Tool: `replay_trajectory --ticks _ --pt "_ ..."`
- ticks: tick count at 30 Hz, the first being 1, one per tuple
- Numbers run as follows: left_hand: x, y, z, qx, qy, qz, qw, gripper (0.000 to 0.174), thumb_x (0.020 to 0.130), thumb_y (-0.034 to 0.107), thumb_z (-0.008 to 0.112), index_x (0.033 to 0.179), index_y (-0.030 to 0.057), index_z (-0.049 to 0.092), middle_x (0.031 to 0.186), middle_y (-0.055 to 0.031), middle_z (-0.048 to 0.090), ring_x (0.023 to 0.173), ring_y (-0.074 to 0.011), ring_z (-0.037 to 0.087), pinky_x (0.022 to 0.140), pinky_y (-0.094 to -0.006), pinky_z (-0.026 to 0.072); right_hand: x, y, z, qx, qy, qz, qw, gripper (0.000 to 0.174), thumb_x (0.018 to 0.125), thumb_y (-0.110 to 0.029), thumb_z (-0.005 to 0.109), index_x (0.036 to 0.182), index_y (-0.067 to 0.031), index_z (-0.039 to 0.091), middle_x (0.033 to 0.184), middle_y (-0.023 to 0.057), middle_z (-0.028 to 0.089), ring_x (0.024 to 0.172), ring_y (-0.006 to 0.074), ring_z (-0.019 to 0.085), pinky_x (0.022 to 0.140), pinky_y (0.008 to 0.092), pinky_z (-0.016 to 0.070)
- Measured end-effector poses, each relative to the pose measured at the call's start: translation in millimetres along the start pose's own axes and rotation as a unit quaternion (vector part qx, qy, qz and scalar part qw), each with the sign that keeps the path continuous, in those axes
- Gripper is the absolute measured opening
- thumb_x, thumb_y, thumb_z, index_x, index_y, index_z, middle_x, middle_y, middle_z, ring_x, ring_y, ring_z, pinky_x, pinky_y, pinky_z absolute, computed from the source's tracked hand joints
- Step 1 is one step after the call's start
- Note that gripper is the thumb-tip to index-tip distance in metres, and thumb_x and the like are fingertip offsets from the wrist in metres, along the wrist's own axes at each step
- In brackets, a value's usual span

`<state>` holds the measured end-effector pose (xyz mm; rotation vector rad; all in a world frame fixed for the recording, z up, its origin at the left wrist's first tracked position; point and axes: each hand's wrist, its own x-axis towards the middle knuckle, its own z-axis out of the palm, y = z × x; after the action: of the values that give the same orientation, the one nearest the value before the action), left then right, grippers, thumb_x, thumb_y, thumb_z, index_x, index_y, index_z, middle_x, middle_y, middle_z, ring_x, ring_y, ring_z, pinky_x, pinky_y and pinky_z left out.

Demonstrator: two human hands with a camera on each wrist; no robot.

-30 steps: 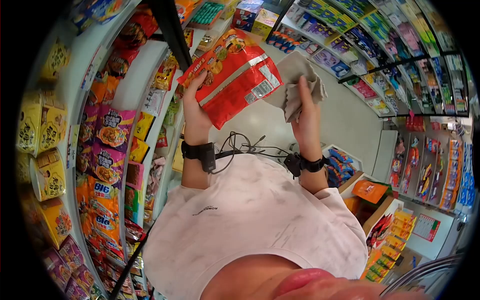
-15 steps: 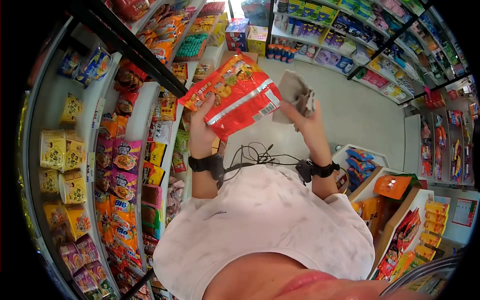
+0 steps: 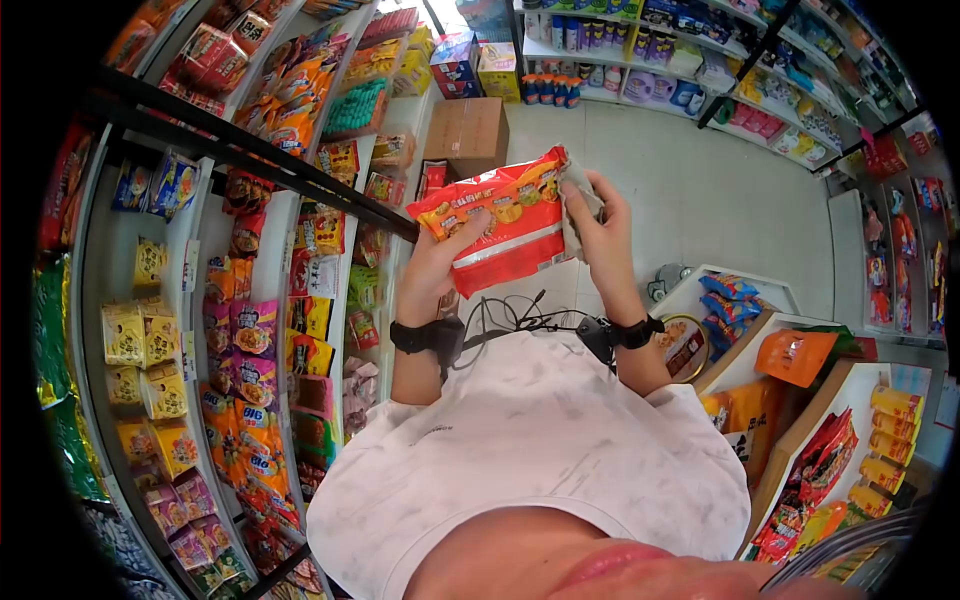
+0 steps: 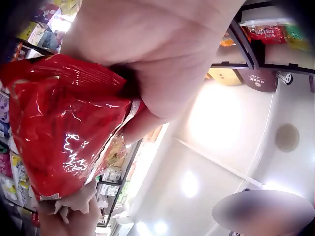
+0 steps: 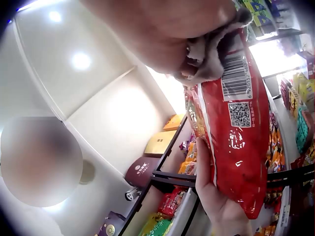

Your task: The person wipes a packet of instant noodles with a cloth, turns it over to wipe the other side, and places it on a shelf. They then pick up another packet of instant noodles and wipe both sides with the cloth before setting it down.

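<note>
A glossy red food packet (image 3: 515, 248), printed with yellow-orange pictures along its upper edge, is held up in front of the chest. My left hand (image 3: 438, 266) grips its left end, thumb over the printed face. A grey cloth (image 5: 212, 70) is in my right hand (image 3: 610, 245), pressed against the packet's right end next to the barcode. In the left wrist view, ragged folds of the cloth (image 4: 78, 200) show below the packet (image 4: 64, 132). The left fingers behind the packet are mostly hidden in the head view.
Shelves of bagged noodles and snacks (image 3: 255, 350) line the left side, with a black rail (image 3: 260, 155) crossing near the packet. Beyond stands a cardboard box (image 3: 468, 135) on the pale floor (image 3: 680, 190). Wooden bins of snacks (image 3: 770, 400) are at the right. Black cables (image 3: 515, 312) hang at the waist.
The right hand has brought the cloth in from beside the packet onto its right end. The packet has turned to a more level angle. The head view has shifted, showing more shelf and floor.
</note>
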<state>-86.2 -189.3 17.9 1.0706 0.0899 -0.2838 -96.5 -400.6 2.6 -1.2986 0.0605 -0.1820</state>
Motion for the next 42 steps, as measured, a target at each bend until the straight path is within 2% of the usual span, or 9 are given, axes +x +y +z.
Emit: replay_trajectory --ticks 13,19,23,29,32,36,38,40,42 --pt "-5.2 12.4 18.5 0.081 -0.093 -0.043 0.992 0.036 0.088 0.012 0.075 0.121 0.0030 0.062 0.113 -0.0067 0.069 0.104 -0.0144 0.065 0.091 -0.0305 0.0513 -6.1 -28.9 2.1 0.165 0.211 0.054 0.962 0.027 0.096 -0.023 0.067 0.114 -0.0025 0.062 0.087 -0.0011 0.065 0.074 0.0035 0.059 0.063 0.0223 0.0473" --pt "7.1 17.7 -3.8 0.215 -0.141 0.035 0.966 0.033 0.092 0.014 0.069 0.120 -0.0001 0.060 0.109 -0.0052 0.068 0.102 -0.0106 0.062 0.089 -0.0281 0.0509 -20.7 -37.7 35.6 -0.212 0.108 -0.244 0.940 0.027 0.096 -0.017 0.063 0.119 -0.0033 0.060 0.104 0.0088 0.065 0.093 0.0159 0.064 0.078 0.0318 0.0512" --pt "4.9 1.6 -21.5 0.249 -0.137 0.144 0.948 0.030 0.089 0.009 0.066 0.117 -0.0015 0.059 0.103 -0.0040 0.067 0.093 -0.0102 0.061 0.082 -0.0281 0.0517 -22.1 -23.8 97.5 -0.448 -0.029 -0.451 0.771 0.025 0.092 -0.017 0.061 0.113 -0.0036 0.063 0.107 0.0134 0.064 0.101 0.0348 0.060 0.096 0.0451 0.0434" --pt "-4.1 26.2 -49.5 0.242 -0.154 0.009 0.958 0.025 0.094 0.014 0.067 0.114 -0.0008 0.064 0.107 -0.0054 0.068 0.096 -0.0089 0.062 0.081 -0.0269 0.0512 -4.7 33.0 68.8 -0.465 -0.032 -0.283 0.838 0.027 0.097 -0.024 0.058 0.115 -0.0056 0.064 0.100 0.0118 0.065 0.094 0.0293 0.061 0.090 0.0394 0.0451" --pt "-14.3 41.6 -59.5 0.160 -0.161 0.026 0.973 0.025 0.092 0.014 0.070 0.113 0.0000 0.066 0.104 -0.0053 0.069 0.096 -0.0104 0.064 0.083 -0.0267 0.0512 -1.1 66.9 47.3 -0.209 0.121 -0.014 0.970 0.031 0.102 -0.034 0.053 0.106 -0.0064 0.066 0.095 0.0070 0.065 0.091 0.0188 0.061 0.080 0.0348 0.0466" --pt "-22.3 52.8 -74.9 0.006 -0.112 0.043 0.993 0.030 0.092 0.013 0.070 0.119 0.0015 0.063 0.111 -0.0067 0.069 0.101 -0.0139 0.067 0.084 -0.0278 0.0536 -9.5 8.5 81.5 0.250 0.219 0.002 0.943 0.045 0.103 -0.046 0.047 0.116 -0.0065 0.065 0.102 0.0043 0.068 0.088 0.0108 0.063 0.076 0.0285 0.0504" --pt "-23.0 51.6 -80.0 -0.065 -0.105 0.020 0.992 0.031 0.091 0.012 0.071 0.119 0.0016 0.063 0.111 -0.0065 0.068 0.099 -0.0130 0.066 0.081 -0.0284 0.0547 -6.1 73.0 26.8 0.361 -0.117 0.009 0.925 0.047 0.103 -0.048 0.047 0.119 -0.0067 0.064 0.100 0.0039 0.068 0.086 0.0110 0.065 0.075 0.0260 0.0511" --pt "-21.2 50.6 -88.2 -0.112 -0.100 -0.022 0.988 0.031 0.091 0.011 0.071 0.119 0.0020 0.062 0.112 -0.0068 0.068 0.100 -0.0141 0.066 0.082 -0.0297 0.0553 -45.3 -4.0 133.0 0.261 0.166 0.094 0.946 0.038 0.100 -0.041 0.058 0.112 -0.0058 0.067 0.092 -0.0010 0.068 0.080 0.0072 0.063 0.068 0.0211 0.0477" --pt "-17.5 48.8 -98.8 -0.140 -0.096 -0.078 0.982 0.031 0.092 0.012 0.070 0.120 0.0027 0.062 0.116 -0.0078 0.067 0.106 -0.0170 0.066 0.087 -0.0318 0.0553 -52.4 19.0 128.4 0.078 0.138 0.013 0.987 0.030 0.098 -0.032 0.064 0.109 -0.0040 0.068 0.093 -0.0025 0.067 0.081 0.0050 0.060 0.068 0.0207 0.0464"
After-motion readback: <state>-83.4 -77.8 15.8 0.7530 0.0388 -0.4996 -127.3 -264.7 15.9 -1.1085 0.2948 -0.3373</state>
